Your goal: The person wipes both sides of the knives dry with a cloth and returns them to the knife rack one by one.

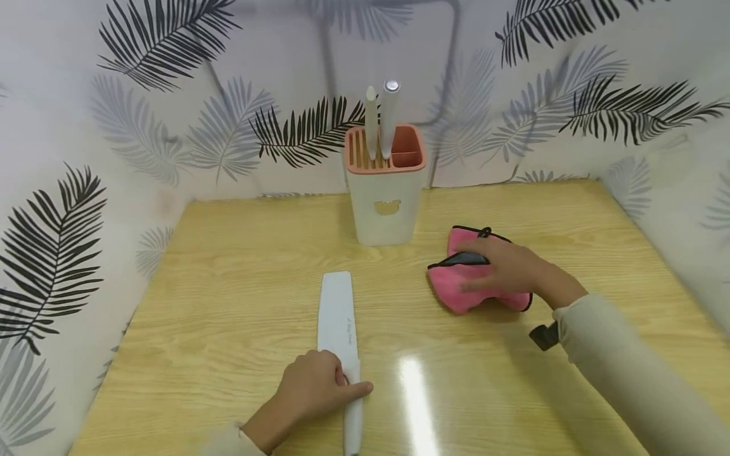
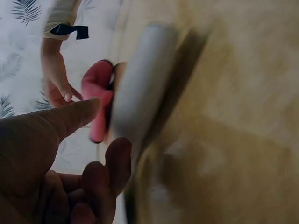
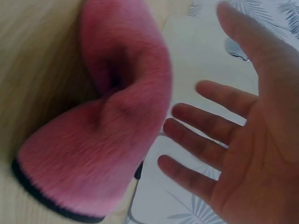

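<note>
A white kitchen knife (image 1: 337, 310) lies on the table, its broad blade pointing away and bearing small lettering. At the knife's near part is my left hand (image 1: 316, 386), thumb extended across the white handle (image 1: 353, 424) and the other fingers bent beside it. In the left wrist view the thumb (image 2: 77, 116) and bent fingertips stand apart, not closed round the blurred handle (image 2: 147, 74). My right hand (image 1: 510, 266) hovers over a folded pink cloth (image 1: 450, 285) with black edging. In the right wrist view its fingers are spread and straight, beside the cloth (image 3: 126, 116).
A white knife block (image 1: 382, 218) with an orange slotted top stands at the back of the wooden table (image 1: 245, 253). Two white-handled tools (image 1: 388, 120) stick up from it. Leaf-patterned covering (image 1: 217, 145) rises behind the table and at both sides.
</note>
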`<state>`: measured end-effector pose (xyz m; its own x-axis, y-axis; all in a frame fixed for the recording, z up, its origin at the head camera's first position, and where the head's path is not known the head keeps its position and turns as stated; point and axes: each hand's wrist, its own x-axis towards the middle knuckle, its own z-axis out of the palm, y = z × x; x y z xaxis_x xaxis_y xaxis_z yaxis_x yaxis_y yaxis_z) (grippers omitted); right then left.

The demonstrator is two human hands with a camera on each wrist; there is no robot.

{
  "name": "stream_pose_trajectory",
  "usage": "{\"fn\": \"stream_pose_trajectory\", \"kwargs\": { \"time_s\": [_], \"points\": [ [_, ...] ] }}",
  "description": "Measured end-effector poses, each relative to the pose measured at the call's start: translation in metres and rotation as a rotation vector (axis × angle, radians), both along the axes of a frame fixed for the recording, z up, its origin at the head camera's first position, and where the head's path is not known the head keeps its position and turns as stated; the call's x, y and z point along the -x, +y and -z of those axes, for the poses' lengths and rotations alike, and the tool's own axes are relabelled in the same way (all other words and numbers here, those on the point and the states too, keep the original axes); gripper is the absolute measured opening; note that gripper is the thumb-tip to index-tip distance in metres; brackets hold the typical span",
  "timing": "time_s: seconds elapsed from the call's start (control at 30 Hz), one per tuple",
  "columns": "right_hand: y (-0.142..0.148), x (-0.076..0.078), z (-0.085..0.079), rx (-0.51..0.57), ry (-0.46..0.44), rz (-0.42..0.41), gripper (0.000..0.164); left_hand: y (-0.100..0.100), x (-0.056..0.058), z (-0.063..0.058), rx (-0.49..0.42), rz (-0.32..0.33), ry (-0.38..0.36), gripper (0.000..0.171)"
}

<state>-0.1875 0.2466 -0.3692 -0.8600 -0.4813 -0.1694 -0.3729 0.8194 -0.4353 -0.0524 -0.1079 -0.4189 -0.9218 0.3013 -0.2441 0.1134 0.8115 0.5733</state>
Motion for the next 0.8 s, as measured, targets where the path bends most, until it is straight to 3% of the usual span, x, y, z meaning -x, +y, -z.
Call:
{"fn": "stream_pose_trajectory", "kwargs": {
  "time_s": [0.2,0.33,0.43,0.57,0.7,0.8],
  "points": [
    [0.009,-0.022,0.022,-0.131,0.076,-0.053,0.070,0.007,-0.009,0.018,-0.034,-0.060,-0.017,0.048],
    [0.004,-0.026,0.046,-0.153,0.268,-0.090,0.062,0.005,-0.008,0.024,-0.080,-0.090,-0.044,0.041],
    [0.002,-0.022,0.056,-0.153,0.386,-0.027,0.049,0.001,-0.004,0.025,-0.130,-0.137,-0.075,0.039],
    [0.008,-0.016,0.058,-0.079,0.387,0.104,0.045,-0.001,-0.001,0.027,-0.233,-0.170,-0.148,0.039],
    [0.011,-0.013,0.053,0.043,0.379,0.141,0.039,-0.002,-0.001,0.029,-0.558,-0.166,-0.377,0.027],
    [0.008,-0.011,0.048,0.148,0.412,0.162,0.035,0.004,-0.003,0.033,-0.794,-0.199,-0.556,0.042]
  ]
}}
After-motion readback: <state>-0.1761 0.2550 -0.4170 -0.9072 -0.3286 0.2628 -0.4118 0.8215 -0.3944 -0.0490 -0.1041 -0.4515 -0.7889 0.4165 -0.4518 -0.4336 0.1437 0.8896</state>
